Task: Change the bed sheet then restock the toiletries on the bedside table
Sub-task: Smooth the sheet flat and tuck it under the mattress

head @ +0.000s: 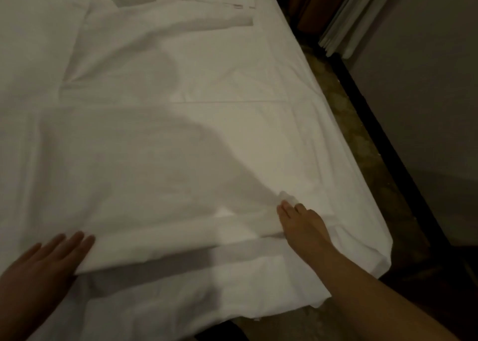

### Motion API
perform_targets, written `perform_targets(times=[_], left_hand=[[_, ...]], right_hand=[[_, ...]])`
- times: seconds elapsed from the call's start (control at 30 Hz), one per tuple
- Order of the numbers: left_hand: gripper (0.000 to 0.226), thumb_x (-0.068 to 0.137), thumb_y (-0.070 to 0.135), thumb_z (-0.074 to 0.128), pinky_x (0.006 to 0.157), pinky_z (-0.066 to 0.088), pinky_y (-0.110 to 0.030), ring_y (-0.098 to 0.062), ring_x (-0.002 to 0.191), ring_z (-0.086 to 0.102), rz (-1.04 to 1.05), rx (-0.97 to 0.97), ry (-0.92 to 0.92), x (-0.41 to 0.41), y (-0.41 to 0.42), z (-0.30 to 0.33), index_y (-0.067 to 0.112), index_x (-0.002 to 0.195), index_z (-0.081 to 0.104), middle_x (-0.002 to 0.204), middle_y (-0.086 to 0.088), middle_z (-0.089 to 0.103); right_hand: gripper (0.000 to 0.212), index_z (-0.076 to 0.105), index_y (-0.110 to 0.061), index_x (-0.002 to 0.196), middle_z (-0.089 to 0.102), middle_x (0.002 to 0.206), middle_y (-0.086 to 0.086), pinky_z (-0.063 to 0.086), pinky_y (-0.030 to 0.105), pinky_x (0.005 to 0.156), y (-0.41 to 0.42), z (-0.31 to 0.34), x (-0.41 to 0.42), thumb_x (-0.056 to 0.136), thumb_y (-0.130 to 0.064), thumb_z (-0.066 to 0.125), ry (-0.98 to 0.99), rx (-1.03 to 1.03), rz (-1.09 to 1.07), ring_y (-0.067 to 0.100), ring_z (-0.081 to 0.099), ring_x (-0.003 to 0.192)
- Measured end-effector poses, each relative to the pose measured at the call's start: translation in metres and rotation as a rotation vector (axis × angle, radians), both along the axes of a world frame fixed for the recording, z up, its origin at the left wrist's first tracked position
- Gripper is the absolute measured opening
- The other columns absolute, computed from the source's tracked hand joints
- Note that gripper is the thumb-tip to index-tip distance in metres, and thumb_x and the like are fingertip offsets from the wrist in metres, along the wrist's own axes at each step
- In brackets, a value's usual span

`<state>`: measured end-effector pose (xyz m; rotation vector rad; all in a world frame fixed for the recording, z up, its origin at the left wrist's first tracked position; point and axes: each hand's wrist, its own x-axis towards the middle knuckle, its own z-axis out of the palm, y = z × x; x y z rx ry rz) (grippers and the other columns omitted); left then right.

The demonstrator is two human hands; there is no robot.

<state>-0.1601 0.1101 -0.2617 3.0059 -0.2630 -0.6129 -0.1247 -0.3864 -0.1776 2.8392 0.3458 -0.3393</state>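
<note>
The white cotton bed sheet (181, 123) lies spread over the bed, its folded hem nearest me. My left hand (44, 265) rests flat, fingers spread, at that hem; my right hand (302, 224) pinches a small tuck. Sheet-spreading step in progress. Next, likely: draw the corner out and smooth the creases.

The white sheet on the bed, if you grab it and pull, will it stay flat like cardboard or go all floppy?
Probably floppy: the white sheet already lies in soft wrinkles and folds. It likely bunches easily, since a small tuft rises where the right hand pinches it. It seems light, as its folded edge by the left hand lifts off the layer beneath.
</note>
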Motion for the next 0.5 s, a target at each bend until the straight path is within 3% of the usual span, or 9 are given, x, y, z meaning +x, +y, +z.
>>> perform_targets(times=[0.07, 0.1, 0.13, 0.17, 0.23, 0.3, 0.37, 0.43, 0.5], left_hand=[[0.099, 0.049, 0.008, 0.085, 0.08, 0.045, -0.054, -0.042, 0.107, 0.059, 0.015, 0.059, -0.022, 0.003, -0.002, 0.007, 0.019, 0.138, 0.041, 0.131, -0.016, 0.055], [0.092, 0.053, 0.009, 0.082, 0.08, 0.045, -0.054, -0.042, 0.107, 0.059, 0.013, 0.058, -0.04, 0.004, -0.002, 0.015, 0.014, 0.136, 0.044, 0.131, -0.017, 0.056], [0.083, 0.055, 0.008, 0.078, 0.079, 0.047, -0.054, -0.043, 0.105, 0.061, 0.006, 0.071, -0.071, 0.004, -0.002, 0.02, 0.009, 0.132, 0.05, 0.127, -0.019, 0.058], [0.073, 0.056, 0.005, 0.077, 0.077, 0.049, -0.055, -0.043, 0.101, 0.063, -0.012, 0.083, -0.128, 0.002, 0.002, 0.017, 0.004, 0.126, 0.056, 0.121, -0.021, 0.062], [0.065, 0.052, -0.002, 0.085, 0.075, 0.05, -0.056, -0.041, 0.094, 0.067, -0.03, 0.093, -0.177, -0.002, 0.011, 0.016, -0.001, 0.114, 0.065, 0.112, -0.022, 0.066], [0.071, 0.04, -0.009, 0.09, 0.073, 0.051, -0.058, -0.038, 0.088, 0.069, -0.01, 0.054, -0.154, -0.005, 0.018, 0.022, -0.002, 0.107, 0.068, 0.106, -0.022, 0.068], [0.069, 0.036, -0.009, 0.09, 0.077, 0.053, -0.051, -0.033, 0.082, 0.071, -0.051, 0.024, -0.209, -0.008, 0.017, 0.033, -0.001, 0.101, 0.071, 0.099, -0.019, 0.071], [0.045, 0.05, -0.007, 0.08, 0.084, 0.046, -0.035, -0.028, 0.075, 0.072, -0.104, 0.013, -0.276, -0.016, 0.012, 0.058, 0.003, 0.094, 0.074, 0.091, -0.015, 0.073], [0.034, 0.057, 0.001, 0.06, 0.079, 0.048, -0.032, -0.022, 0.067, 0.072, -0.119, 0.014, -0.293, -0.029, 0.005, 0.089, 0.008, 0.086, 0.077, 0.083, -0.009, 0.074]], right_hand=[[0.062, 0.063, -0.005, 0.12, 0.061, 0.127, 0.013, 0.054, 0.043, 0.07, -0.003, 0.001, 0.008, 0.06, -0.005, 0.078, -0.057, 0.015, -0.071, 0.035, 0.066, 0.095], [0.05, 0.06, -0.007, 0.125, 0.057, 0.132, 0.012, 0.053, 0.045, 0.077, -0.005, 0.0, 0.012, 0.075, -0.006, 0.06, -0.104, 0.027, -0.051, 0.036, 0.064, 0.101], [0.047, 0.064, -0.005, 0.119, 0.062, 0.125, 0.014, 0.054, 0.044, 0.074, -0.006, 0.002, 0.017, 0.076, -0.006, 0.044, -0.107, 0.037, -0.024, 0.036, 0.066, 0.094], [0.046, 0.07, -0.001, 0.104, 0.069, 0.108, 0.017, 0.055, 0.042, 0.067, -0.011, -0.002, 0.02, 0.07, -0.005, 0.039, -0.117, 0.05, 0.014, 0.035, 0.068, 0.081], [0.039, 0.072, 0.003, 0.085, 0.071, 0.084, 0.018, 0.055, 0.038, 0.058, -0.014, 0.001, 0.017, 0.054, 0.002, 0.05, -0.13, 0.038, 0.034, 0.033, 0.067, 0.064], [0.043, 0.073, 0.004, 0.083, 0.071, 0.08, 0.018, 0.055, 0.037, 0.055, -0.017, 0.007, 0.012, 0.044, 0.007, 0.054, -0.102, 0.062, 0.034, 0.032, 0.067, 0.063], [0.04, 0.073, 0.003, 0.082, 0.072, 0.079, 0.017, 0.055, 0.036, 0.054, -0.016, 0.02, 0.006, 0.046, 0.005, 0.054, -0.122, 0.086, 0.01, 0.032, 0.068, 0.063], [0.037, 0.074, 0.002, 0.078, 0.071, 0.075, 0.016, 0.054, 0.036, 0.05, -0.013, 0.032, -0.004, 0.047, 0.003, 0.054, -0.098, 0.076, 0.007, 0.031, 0.067, 0.058], [0.032, 0.074, 0.0, 0.074, 0.071, 0.071, 0.014, 0.054, 0.035, 0.044, -0.011, 0.043, -0.021, 0.051, 0.002, 0.052, -0.055, 0.046, -0.005, 0.03, 0.065, 0.053]])
